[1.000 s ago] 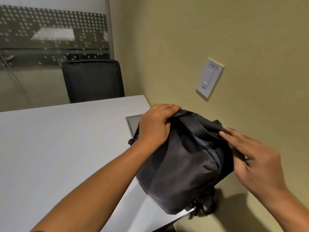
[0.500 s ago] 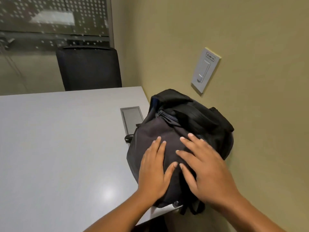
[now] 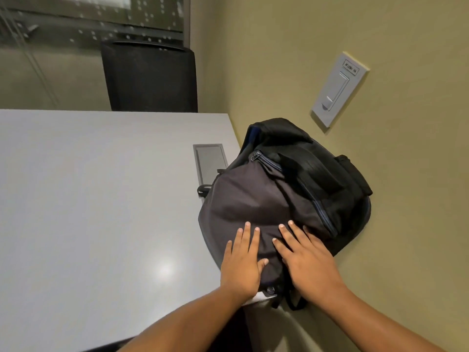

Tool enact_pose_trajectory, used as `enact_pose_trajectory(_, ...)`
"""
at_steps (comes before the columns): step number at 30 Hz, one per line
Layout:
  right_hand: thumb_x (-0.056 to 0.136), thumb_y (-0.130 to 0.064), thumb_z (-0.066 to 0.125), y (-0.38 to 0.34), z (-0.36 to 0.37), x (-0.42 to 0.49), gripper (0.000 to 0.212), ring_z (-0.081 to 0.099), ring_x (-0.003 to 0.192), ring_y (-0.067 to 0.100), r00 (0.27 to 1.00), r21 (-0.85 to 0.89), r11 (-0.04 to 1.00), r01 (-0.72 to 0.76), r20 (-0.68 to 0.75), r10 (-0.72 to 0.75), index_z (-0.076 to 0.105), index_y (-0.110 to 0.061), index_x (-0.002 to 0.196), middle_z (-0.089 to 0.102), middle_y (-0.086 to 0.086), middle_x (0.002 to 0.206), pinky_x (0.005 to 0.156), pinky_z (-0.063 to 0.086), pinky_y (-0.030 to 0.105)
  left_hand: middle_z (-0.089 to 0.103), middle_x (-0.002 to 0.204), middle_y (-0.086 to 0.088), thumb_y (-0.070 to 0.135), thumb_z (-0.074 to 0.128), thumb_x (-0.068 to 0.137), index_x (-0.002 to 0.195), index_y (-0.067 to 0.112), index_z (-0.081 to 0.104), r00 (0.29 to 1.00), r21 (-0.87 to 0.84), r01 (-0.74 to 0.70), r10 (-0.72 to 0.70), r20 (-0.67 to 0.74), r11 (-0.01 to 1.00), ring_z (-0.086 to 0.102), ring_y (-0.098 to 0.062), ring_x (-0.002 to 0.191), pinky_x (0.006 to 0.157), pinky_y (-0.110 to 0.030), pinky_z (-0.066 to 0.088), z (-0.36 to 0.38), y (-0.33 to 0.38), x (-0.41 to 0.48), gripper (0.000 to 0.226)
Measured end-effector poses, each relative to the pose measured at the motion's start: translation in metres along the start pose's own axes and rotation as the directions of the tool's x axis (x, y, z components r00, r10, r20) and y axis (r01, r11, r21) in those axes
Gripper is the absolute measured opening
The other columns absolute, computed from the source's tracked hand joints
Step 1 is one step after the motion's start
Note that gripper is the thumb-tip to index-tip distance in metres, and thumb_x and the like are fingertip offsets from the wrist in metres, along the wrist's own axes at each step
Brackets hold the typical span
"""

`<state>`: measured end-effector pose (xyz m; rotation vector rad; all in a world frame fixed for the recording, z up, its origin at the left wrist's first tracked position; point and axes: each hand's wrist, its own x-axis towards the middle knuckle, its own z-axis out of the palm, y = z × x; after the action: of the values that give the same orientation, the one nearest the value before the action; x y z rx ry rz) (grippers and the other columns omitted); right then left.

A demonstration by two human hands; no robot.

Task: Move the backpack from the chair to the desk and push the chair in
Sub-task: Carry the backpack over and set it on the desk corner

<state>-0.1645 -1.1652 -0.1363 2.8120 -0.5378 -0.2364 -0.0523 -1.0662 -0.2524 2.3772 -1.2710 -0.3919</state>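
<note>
We see our left hand (image 3: 241, 269) and right hand (image 3: 308, 262) bare, with no rings or watch. Both forearms are uncovered too. Fingernails are short and plain.

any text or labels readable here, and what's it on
Label strip on the wall switch: dark characters, too blurred to read.
Backpack: no brand or lettering visible.
Desk: no text.
</note>
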Motion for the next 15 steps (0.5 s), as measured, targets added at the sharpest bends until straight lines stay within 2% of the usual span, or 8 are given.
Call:
enact_pose_trajectory(3, 0.085, -0.028, 0.045, 0.003, 0.01, 0.007, 0.046, 0.049, 0.134, 0.026, 1.0, -0.025, 1.0, -0.003, 0.025, 0.004, 0.065, -0.02, 0.125, 0.056, 0.008, 0.141, 0.106, 0.044, 0.04, -0.015, 0.163, 0.0, 0.052, 0.035, 0.098, 0.153, 0.027, -0.007, 0.998, -0.026, -0.011, 0.013, 0.067, 1.0, -0.008, -0.022, 0.149, 0.119, -0.046, 0.007, 0.002, -0.004, 0.015, 0.074)
enact_pose_trajectory(6, 0.087, -0.028, 0.035, 0.005, 0.016, 0.015, 0.051, 0.044, 0.137, 0.025, 0.998, -0.036, 0.999, -0.008, 0.067, 0.011, 0.062, -0.017, 0.129, 0.051, 0.008, 0.145, 0.11, 0.038, 0.039, -0.017, 0.162, 0.0, 0.054, 0.035, 0.097, 0.152, 0.028, -0.01, 0.993, -0.059, -0.018, 0.024, 0.112, 0.998, -0.011, -0.022, 0.149, 0.119, -0.046, 0.004, 0.006, -0.009, 0.025, 0.076)
enact_pose_trajectory(9, 0.093, -0.028, 0.028, 0.008, 0.024, 0.025, 0.055, 0.021, 0.149, 0.021, 0.994, 0.013, 1.0, -0.021, 0.107, 0.02, 0.042, -0.019, 0.145, 0.026, 0.004, 0.16, 0.117, 0.022, 0.036, -0.017, 0.162, 0.0, 0.055, 0.037, 0.096, 0.152, 0.029, -0.01, 0.992, -0.114, -0.025, 0.04, 0.123, 0.993, -0.012, -0.022, 0.149, 0.118, -0.046, 0.001, 0.007, -0.015, 0.035, 0.077)
enact_pose_trajectory(11, 0.098, -0.028, 0.028, 0.01, 0.027, 0.032, 0.052, 0.008, 0.151, 0.018, 0.992, 0.056, 0.998, -0.039, 0.123, 0.032, 0.031, -0.022, 0.15, 0.013, 0.0, 0.164, 0.12, 0.018, 0.036, -0.017, 0.162, 0.001, 0.056, 0.038, 0.096, 0.152, 0.03, -0.009, 0.989, -0.145, -0.041, 0.061, 0.134, 0.989, -0.012, -0.021, 0.149, 0.118, -0.045, 0.002, 0.005, -0.022, 0.044, 0.077)
enact_pose_trajectory(15, 0.101, -0.032, 0.024, 0.011, 0.025, 0.051, 0.051, -0.001, 0.151, 0.017, 0.991, 0.067, 0.997, -0.039, 0.133, 0.03, 0.024, -0.024, 0.152, 0.005, -0.001, 0.165, 0.122, 0.014, 0.036, -0.015, 0.163, 0.0, 0.058, 0.038, 0.095, 0.152, 0.03, -0.007, 0.985, -0.136, -0.078, 0.097, 0.142, 0.988, -0.008, -0.022, 0.149, 0.118, -0.045, 0.005, -0.004, -0.036, 0.063, 0.078)
